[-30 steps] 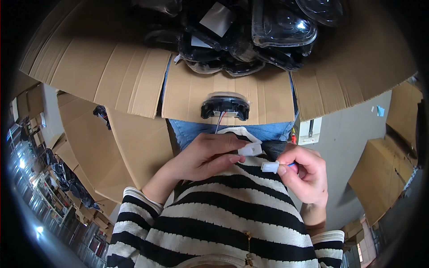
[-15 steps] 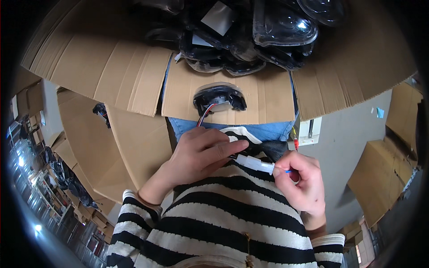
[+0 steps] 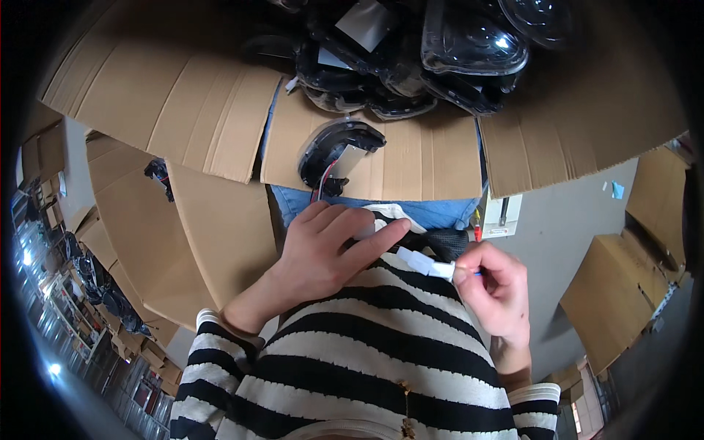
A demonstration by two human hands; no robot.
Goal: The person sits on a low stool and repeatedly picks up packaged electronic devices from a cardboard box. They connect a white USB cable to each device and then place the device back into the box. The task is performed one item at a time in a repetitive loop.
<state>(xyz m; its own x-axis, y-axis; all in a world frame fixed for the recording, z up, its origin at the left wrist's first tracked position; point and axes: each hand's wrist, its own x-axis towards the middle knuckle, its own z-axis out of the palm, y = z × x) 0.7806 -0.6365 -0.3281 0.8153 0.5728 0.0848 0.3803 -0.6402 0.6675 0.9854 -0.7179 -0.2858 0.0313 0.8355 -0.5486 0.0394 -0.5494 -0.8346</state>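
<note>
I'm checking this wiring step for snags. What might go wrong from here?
The right hand pinches the white connector only at its end, so it may slip. The black lamp part lies on the cardboard flap near its edge; its wires run toward the left hand, so a tug might drag it off.

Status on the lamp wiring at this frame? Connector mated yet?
Done: one black lamp unit lies out on the carton flap, its red and white wires trailing toward the lap. In hand: right hand pinches the white connector; left hand rests beside it. Left: whether the connector is mated cannot be told.
</note>
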